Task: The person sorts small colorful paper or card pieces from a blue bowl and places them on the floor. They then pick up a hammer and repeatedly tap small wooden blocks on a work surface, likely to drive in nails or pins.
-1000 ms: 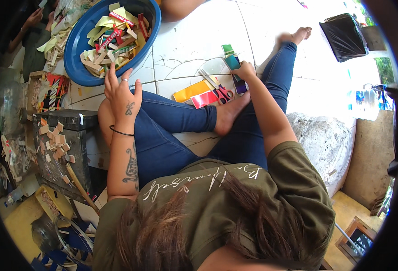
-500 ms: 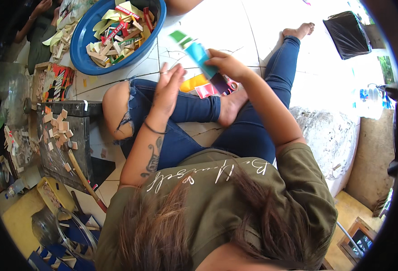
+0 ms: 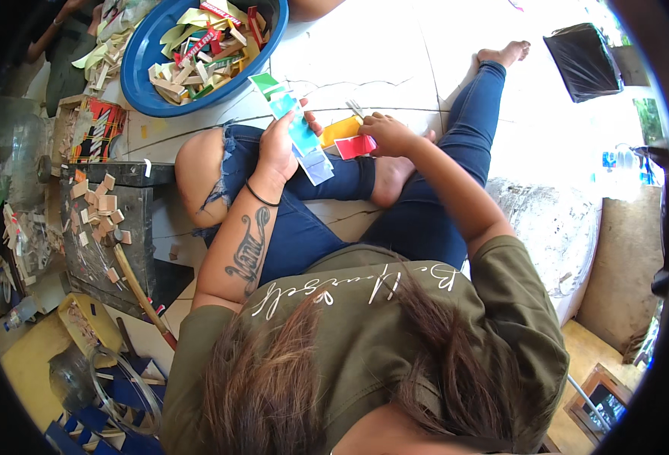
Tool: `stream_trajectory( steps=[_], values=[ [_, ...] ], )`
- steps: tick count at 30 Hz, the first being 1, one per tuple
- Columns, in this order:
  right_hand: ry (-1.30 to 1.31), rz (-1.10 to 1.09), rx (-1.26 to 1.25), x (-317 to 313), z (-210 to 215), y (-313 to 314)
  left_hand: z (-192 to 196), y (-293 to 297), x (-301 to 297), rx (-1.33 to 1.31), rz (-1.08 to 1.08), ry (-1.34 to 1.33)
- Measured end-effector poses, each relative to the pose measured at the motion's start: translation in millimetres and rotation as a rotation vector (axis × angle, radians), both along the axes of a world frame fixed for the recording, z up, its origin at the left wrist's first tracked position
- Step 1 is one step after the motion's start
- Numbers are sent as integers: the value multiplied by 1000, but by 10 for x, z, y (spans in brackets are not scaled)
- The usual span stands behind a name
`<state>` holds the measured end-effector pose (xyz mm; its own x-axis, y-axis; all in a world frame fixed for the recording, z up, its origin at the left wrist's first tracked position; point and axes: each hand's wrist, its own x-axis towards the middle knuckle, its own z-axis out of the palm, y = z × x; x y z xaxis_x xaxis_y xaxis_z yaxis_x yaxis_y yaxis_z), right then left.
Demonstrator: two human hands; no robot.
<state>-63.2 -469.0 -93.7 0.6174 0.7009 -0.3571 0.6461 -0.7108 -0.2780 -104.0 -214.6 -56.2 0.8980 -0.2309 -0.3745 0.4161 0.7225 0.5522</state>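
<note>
Over my bent left leg, my left hand (image 3: 278, 150) is closed on a long multicoloured strip (image 3: 301, 130), green at its far end, light blue in the middle and darker blue toward me. By my left foot, my right hand (image 3: 389, 136) grips a pair of scissors (image 3: 356, 108); the blades point away from me and the handles are mostly hidden in the fingers. Just left of that hand, a yellow-orange sheet (image 3: 339, 132) and a red-pink sheet (image 3: 352, 147) lie near my ankle.
A blue basin (image 3: 132, 80) full of small wooden blocks and coloured strips stands at the far left. Nearer, a dark wooden stand (image 3: 133, 227) carries several small wooden pieces (image 3: 104, 205). A black plastic-covered box (image 3: 583, 62) sits far right, and a rounded whitish surface (image 3: 547, 235) nearer right.
The multicoloured strip has passed from my right hand to my left. My right hand has moved down and right and taken hold of the scissors that lay by my foot.
</note>
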Motion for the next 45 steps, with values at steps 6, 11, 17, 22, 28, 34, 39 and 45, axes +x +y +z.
stream_trajectory(
  steps=[6,11,17,22,28,34,39,45],
  values=[
    [166,-492,621,171,283,-91,-5,-51,-56,79,-113,-43],
    [655,-726,1134,134,678,320,32,-153,-43,204,-111,-32],
    [375,-832,890,-247,606,973,58,-258,-91,7,-44,11],
    [103,-571,930,-266,423,937,-2,-210,-85,80,-56,24],
    [-219,-662,-37,-94,159,116,-57,-167,-56,81,-83,23],
    [-57,-871,-185,-241,44,-123,-49,-96,-20,-92,-73,44],
    [-53,-1005,-49,-113,-74,-184,-32,-80,-36,-138,-115,65],
    [-464,-1168,16,-26,-152,-383,-39,-94,-37,-138,-112,62]
  ],
)
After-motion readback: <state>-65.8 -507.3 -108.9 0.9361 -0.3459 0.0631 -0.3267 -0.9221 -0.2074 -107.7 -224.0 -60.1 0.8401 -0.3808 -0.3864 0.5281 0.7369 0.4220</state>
